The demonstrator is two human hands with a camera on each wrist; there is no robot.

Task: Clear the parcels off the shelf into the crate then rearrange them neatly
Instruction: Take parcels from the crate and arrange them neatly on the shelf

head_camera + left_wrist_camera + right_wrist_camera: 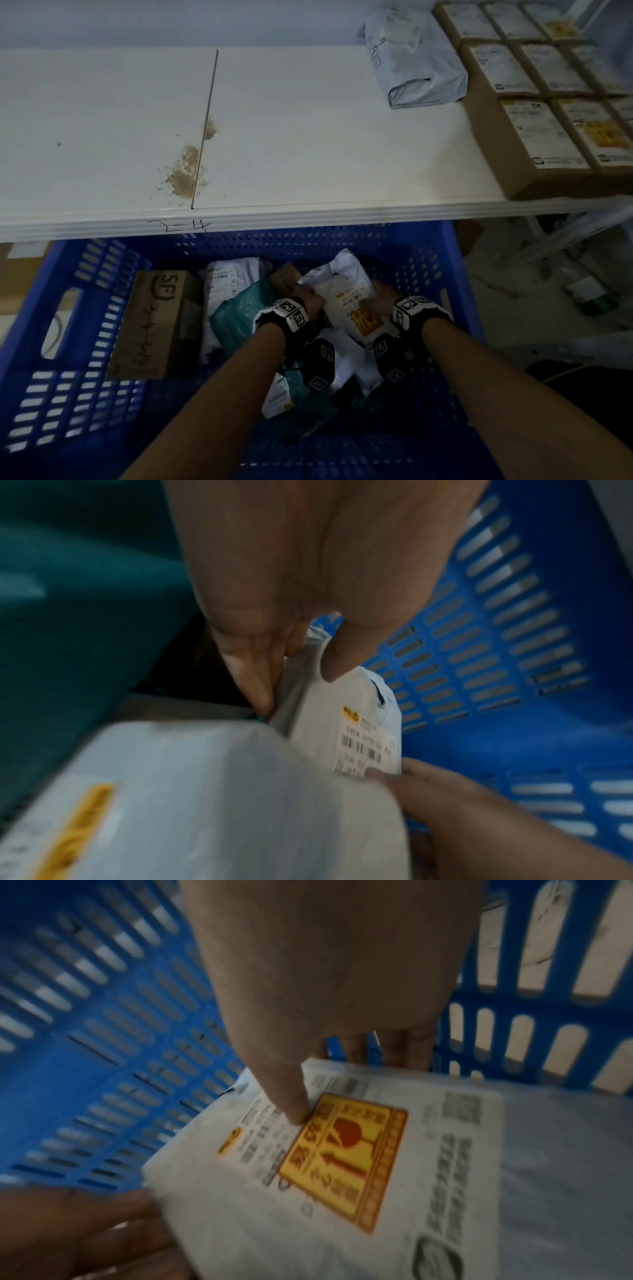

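Observation:
Both hands are down inside the blue slatted crate (85, 291), holding one white poly parcel (346, 291) with a shipping label and a yellow-and-red fragile sticker (342, 1158). My left hand (313, 299) pinches the parcel's left edge between thumb and fingers (250, 674). My right hand (375, 301) grips its right side, thumb (291, 1104) pressed on the label, fingers underneath. Under and beside it lie a teal bag (236, 315), other white parcels (222, 277) and a brown SF box (154, 322).
The white shelf (308, 154) runs above the crate, stained near a seam. On its far right sit a grey-white poly bag (414, 58) and a block of several labelled cardboard boxes (534, 102). Clutter lies on the floor to the right.

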